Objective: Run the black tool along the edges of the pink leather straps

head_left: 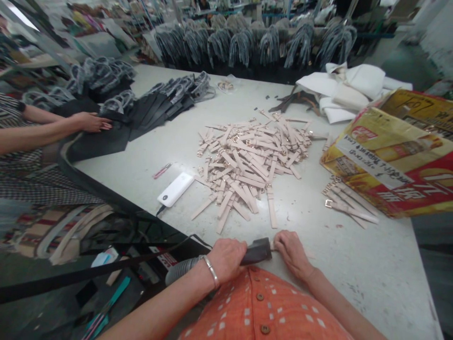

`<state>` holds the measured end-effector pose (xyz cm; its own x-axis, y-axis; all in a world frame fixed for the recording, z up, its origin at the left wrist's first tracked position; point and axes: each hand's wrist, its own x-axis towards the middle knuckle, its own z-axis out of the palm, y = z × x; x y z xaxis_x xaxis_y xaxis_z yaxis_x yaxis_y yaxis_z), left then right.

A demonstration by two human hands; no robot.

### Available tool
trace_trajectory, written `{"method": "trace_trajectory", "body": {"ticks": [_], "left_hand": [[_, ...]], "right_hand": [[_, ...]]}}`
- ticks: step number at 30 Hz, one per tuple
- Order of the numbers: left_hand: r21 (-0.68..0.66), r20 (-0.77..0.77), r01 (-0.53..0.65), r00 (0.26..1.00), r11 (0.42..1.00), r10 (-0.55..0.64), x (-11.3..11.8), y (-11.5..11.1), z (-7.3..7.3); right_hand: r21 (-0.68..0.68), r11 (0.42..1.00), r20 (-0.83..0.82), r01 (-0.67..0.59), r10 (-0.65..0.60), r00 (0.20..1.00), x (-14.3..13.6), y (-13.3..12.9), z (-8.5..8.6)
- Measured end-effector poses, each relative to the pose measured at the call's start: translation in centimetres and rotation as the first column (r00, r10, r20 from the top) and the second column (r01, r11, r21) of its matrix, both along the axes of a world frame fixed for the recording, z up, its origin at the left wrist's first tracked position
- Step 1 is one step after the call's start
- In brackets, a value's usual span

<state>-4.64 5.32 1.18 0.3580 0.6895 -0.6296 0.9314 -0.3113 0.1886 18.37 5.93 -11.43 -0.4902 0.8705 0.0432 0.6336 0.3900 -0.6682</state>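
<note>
My left hand (226, 257) is wrapped round a black tool with a wide flat nozzle (257, 251). A grey ribbed part (182, 270), perhaps a hose, shows behind the wrist. Just off the nozzle's mouth, my right hand (290, 251) is closed in a pinch on a pale beige strap (310, 255); most of that strap is hidden by the fingers. Beyond both hands lies a loose heap of beige buckle straps (247, 163) with gold-coloured buckles. Several more buckle straps (348, 203) lie in a small group on the right.
A white power bank (176, 190) with a cable lies left of the heap. On the right stands a yellow and red carton (392, 156), with white sheets (348, 89) behind it. At the left, a co-worker's hands (92, 123) touch black pieces (150, 111) with wrapped handles.
</note>
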Motion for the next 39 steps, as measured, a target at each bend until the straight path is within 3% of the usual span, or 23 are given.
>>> {"method": "trace_trajectory", "body": {"ticks": [10,20,26,32,39], "left_hand": [[0.002,0.013,-0.001,1.0,1.0,0.001,0.5,0.6,-0.1],[0.033,0.013,-0.013,1.0,0.999,0.012,0.8,0.6,-0.5],[0.03,-0.001,-0.048,0.999,0.998,0.048,0.3,0.4,-0.6],[0.025,-0.018,-0.08,0.997,0.997,0.08,-0.4,0.7,-0.6],[0.017,-0.012,-0.077,0.997,0.997,0.078,0.2,1.2,-0.7]], "right_hand": [[0.004,0.995,-0.006,0.102,-0.102,0.995,-0.4,0.1,-0.8],[-0.002,0.997,-0.088,0.082,-0.082,0.993,0.7,-0.1,-1.1],[0.062,0.996,-0.124,-0.056,0.064,0.99,2.4,-0.2,-1.1],[0.136,0.99,-0.109,0.042,-0.027,0.994,2.7,-0.7,-1.5],[0.086,0.996,-0.137,0.024,-0.012,0.99,2.7,-0.5,-1.7]]}}
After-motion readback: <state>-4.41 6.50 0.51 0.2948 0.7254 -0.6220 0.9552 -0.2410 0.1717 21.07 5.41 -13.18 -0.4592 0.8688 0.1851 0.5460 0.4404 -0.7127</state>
